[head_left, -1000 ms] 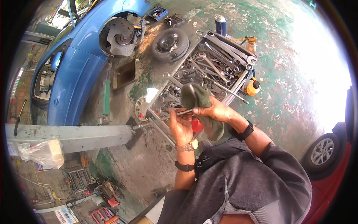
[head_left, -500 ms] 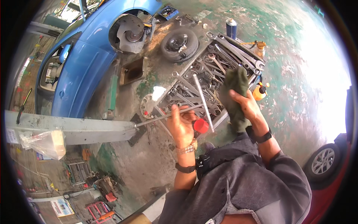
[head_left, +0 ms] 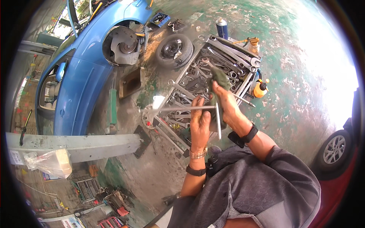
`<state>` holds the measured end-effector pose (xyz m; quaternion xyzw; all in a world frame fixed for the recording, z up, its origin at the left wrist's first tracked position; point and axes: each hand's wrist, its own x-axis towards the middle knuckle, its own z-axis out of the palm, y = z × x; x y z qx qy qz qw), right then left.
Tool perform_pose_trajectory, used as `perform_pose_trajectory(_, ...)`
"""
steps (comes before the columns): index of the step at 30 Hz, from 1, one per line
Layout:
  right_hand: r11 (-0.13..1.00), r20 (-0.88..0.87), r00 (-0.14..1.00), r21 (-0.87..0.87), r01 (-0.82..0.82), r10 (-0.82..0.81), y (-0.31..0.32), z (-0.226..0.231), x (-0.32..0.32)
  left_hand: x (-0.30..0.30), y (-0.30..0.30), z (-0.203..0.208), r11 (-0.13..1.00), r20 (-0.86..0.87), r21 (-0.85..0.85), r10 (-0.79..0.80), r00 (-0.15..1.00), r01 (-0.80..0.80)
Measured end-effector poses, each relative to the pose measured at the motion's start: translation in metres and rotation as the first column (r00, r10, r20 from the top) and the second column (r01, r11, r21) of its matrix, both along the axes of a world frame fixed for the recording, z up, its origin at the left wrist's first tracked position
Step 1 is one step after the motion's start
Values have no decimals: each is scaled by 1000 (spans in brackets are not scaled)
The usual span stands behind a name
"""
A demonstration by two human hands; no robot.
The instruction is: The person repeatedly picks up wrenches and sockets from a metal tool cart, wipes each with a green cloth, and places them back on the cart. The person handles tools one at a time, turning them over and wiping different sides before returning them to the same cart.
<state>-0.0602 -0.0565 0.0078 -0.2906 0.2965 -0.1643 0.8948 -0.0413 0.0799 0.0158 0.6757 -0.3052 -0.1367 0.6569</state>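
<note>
My left hand (head_left: 199, 124) is closed around the shaft of a long metal T-handle wrench (head_left: 175, 109). Its shaft points left, smeared at the far end, and its crossbar stands close to my right hand. In my right hand (head_left: 227, 104) is a dark green cloth (head_left: 219, 77), bunched up and pressed against the crossbar end of the wrench. Both hands are close together above a metal tool tray (head_left: 167, 133). Many spanners (head_left: 184, 90) and other metal tools lie in the tray, partly covered by my hands and the cloth.
A blue car (head_left: 85, 72) without its front wheel stands left, with a loose wheel (head_left: 174, 51) near the tray. A grey lift arm (head_left: 91, 146) reaches in from the left. Beyond the tray are a spray can (head_left: 221, 28) and an orange pump bottle (head_left: 261, 89).
My right hand has brought the cloth left, onto the wrench. My left hand has moved up and right, and the wrench has turned. A red cup-shaped piece seen earlier beside it no longer shows.
</note>
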Motion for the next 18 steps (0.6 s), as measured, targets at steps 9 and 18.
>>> perform_pose_trajectory(9,871,-158,948,-376,-315,275,9,-24,-17,24,8,5,814,-422,-498,74,904,-299)
perform_pose_trajectory(18,940,313,923,180,-289,224,-26,44,-3,16,37,26,914,65,405,-56,996,25)
